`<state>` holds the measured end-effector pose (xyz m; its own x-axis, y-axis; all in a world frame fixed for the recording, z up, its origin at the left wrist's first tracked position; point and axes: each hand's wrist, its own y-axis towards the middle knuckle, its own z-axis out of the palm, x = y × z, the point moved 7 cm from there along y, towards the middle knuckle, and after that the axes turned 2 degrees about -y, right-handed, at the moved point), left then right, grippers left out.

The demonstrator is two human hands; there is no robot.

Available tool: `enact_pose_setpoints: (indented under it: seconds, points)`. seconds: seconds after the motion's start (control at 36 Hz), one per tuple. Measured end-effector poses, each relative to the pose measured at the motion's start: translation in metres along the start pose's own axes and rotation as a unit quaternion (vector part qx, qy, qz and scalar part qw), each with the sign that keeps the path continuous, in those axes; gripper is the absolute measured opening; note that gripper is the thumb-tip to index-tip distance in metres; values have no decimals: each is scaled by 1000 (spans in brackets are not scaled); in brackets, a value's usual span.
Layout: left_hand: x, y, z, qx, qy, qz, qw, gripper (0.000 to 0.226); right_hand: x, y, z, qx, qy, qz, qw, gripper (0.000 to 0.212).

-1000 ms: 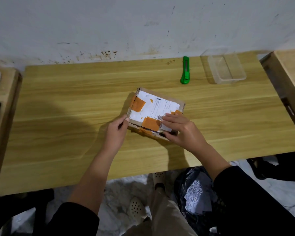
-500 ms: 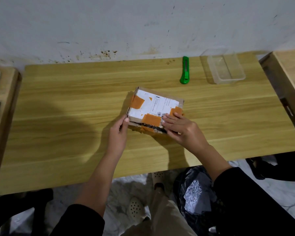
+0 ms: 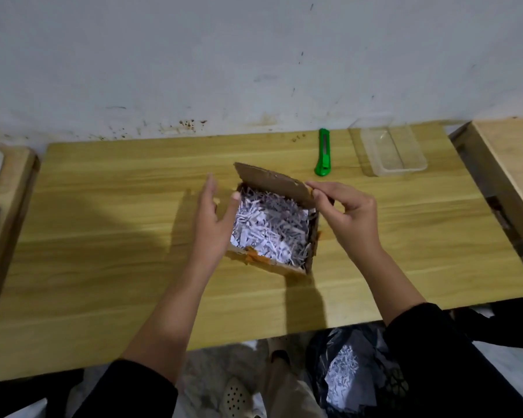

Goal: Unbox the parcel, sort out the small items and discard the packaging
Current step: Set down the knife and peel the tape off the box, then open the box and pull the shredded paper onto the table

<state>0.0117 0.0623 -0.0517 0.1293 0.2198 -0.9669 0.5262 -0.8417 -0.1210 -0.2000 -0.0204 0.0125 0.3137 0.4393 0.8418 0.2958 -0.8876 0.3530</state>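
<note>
A small cardboard parcel box point(image 3: 311, 242) sits in the middle of the wooden table point(image 3: 103, 251), its lid point(image 3: 272, 182) lifted and tilted back. White shredded paper point(image 3: 269, 227) fills the inside; no small items show. My right hand point(image 3: 347, 215) pinches the lid's right corner. My left hand point(image 3: 213, 218) rests along the box's left side with fingers spread, thumb at the box's inner edge.
A green utility knife point(image 3: 323, 153) lies behind the box. A clear plastic container point(image 3: 394, 152) stands at the back right. A black bag point(image 3: 350, 369) with shredded paper sits below the table's front edge. Other wooden surfaces flank both sides.
The taped lid, flat on the box before, has been lifted back by my right hand, exposing the shredded paper. My left hand moved from the box's front corner up along its left side.
</note>
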Motion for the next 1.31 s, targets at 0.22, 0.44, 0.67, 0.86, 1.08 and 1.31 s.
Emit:
enact_pose_setpoints:
  seconds: [0.22,0.44,0.67,0.86,1.08,1.31]
  points:
    - [-37,68,50,107,-3,19,994,62,-26,57,-3,-88,52,75,992,17]
    - [-24,84,55,40,13,-3,999,55,-78,72,11,-4,10,139,990,43]
    - [-3,76,17,-91,115,12,989,42,-94,64,49,59,75,203,975,59]
    - [1,75,4,-71,99,11,992,41,-97,70,76,64,73,216,972,47]
    - [-1,54,-5,-29,221,3,975,62,-72,62,71,118,-23,168,978,51]
    - [-7,-22,22,175,357,140,907,66,-27,-13,77,338,-188,-6,922,64]
